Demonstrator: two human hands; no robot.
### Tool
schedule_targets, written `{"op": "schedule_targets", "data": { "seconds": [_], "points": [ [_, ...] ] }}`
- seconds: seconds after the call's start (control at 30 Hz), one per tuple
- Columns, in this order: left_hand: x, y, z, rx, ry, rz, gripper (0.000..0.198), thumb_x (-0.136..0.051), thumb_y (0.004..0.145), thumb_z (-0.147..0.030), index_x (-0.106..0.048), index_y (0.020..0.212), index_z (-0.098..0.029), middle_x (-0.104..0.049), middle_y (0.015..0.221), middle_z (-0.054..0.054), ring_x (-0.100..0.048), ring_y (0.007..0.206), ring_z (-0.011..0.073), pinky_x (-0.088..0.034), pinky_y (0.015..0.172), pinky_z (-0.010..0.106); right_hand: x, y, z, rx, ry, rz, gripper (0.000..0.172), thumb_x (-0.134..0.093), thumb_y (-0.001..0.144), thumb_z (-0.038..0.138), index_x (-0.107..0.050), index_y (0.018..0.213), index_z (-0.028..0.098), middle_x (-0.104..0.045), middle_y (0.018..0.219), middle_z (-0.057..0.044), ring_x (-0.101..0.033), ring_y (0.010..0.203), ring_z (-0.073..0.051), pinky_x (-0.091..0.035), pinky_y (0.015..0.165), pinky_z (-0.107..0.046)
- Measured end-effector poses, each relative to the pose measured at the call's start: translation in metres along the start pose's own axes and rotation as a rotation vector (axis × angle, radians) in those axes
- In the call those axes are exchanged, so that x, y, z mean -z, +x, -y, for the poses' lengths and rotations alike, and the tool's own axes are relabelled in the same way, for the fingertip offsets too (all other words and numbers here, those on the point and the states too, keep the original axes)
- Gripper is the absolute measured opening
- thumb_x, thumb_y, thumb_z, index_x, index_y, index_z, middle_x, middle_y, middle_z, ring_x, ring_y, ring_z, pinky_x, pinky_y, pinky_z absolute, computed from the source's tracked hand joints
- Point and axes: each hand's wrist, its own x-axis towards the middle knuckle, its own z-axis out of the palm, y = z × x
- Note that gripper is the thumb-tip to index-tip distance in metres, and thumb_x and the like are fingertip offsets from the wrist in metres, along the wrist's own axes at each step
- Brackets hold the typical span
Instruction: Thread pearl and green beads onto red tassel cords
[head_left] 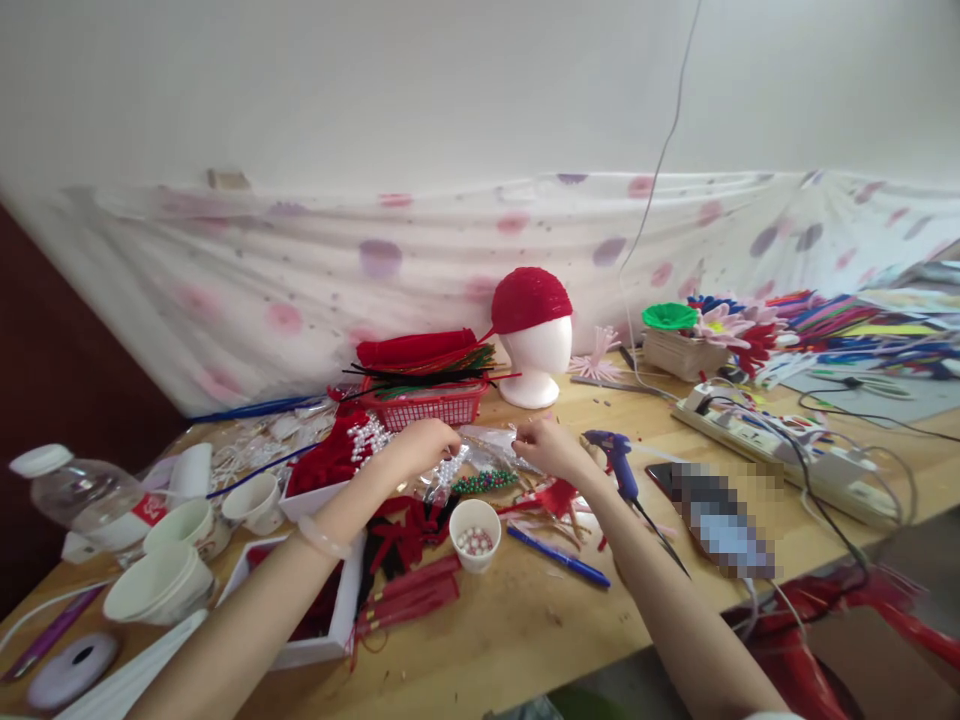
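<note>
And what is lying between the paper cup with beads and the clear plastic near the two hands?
In the head view, a cluster of mostly green beads lies between the paper cup and the clear plastic.

- Exposure: moderately bright, soft; wall (450, 90) at 12 o'clock renders flat grey.
- Shadows: faint, soft-edged; dark panel (60, 400) at 9 o'clock lacks detail.
- Glare: small highlights on clear plastic packaging (491, 443), just below centre toward 6 o'clock.
- Distortion: wide-angle stretching; bottle (86, 500) between 8 and 9 leans outward.
- Sharpness: fine detail soft toward 3 o'clock.
- Obscured: pixel blocks over phone (712, 520) at 4 o'clock.
</note>
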Motion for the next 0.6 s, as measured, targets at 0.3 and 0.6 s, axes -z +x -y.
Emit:
{"op": "schedule_targets", "data": {
  "seconds": [0.3, 0.6],
  "points": [
    [-0.003, 0.003, -0.003, -0.001, -0.054, 0.045, 0.027, -0.068, 0.099, -0.034, -0.068, 0.122, -0.020, -0.070, 0.125, 0.009, -0.071, 0.105, 0.0244, -0.060, 0.090, 0.046, -0.003, 0.003, -0.002, -0.050, 0.036, 0.041, 0.031, -0.068, 0.104, 0.036, -0.064, 0.082, 0.014, -0.063, 0.078, 0.001, -0.062, 0.071, -0.016, -0.054, 0.072, -0.030],
    [0.017, 0.003, -0.003, 0.035, -0.098, -0.027, 0.026, -0.068, 0.099, -0.034, -0.069, 0.119, -0.018, -0.071, 0.123, 0.009, -0.071, 0.105, 0.0244, -0.060, 0.090, 0.047, 0.010, -0.011, -0.004, -0.017, 0.249, 0.082, 0.027, -0.055, 0.103, 0.033, -0.063, 0.084, 0.016, -0.053, 0.066, 0.002, -0.052, 0.061, -0.016, -0.037, 0.058, -0.026]
  ]
}}
